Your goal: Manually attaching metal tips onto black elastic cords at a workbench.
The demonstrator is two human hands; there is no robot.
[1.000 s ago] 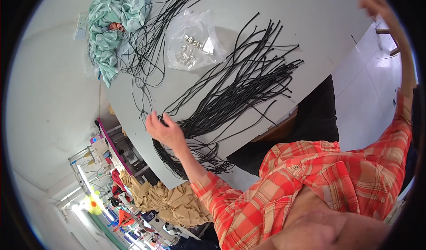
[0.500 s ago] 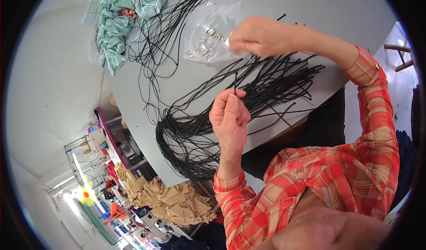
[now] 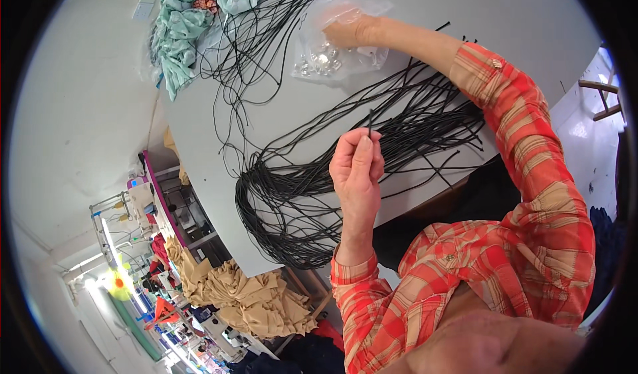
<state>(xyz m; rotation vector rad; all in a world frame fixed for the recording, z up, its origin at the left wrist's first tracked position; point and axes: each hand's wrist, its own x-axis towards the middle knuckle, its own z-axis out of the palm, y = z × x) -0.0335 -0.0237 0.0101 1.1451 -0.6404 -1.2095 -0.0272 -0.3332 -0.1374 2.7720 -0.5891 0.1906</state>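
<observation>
My left hand is closed in a pinch on a black cord, whose short end stands up past the thumb and fingertips. Beneath that hand, a thick bundle of black cords stretches across the grey table. My right hand reaches into a clear plastic bag beyond the bundle. Small shiny silver-coloured pieces lie in the bag beside the hand. The plastic and the hand's angle hide the right fingers, so what they hold, if anything, does not show.
More loose black cords trail over the table's far left, next to a heap of mint-green fabric. Tan cloth is piled below the table's left edge. A wooden stool stands at the far right.
My right hand has moved left and away from me, from beside the bag's opening into the bag. My left hand still pinches the cord and appears slightly further right in view.
</observation>
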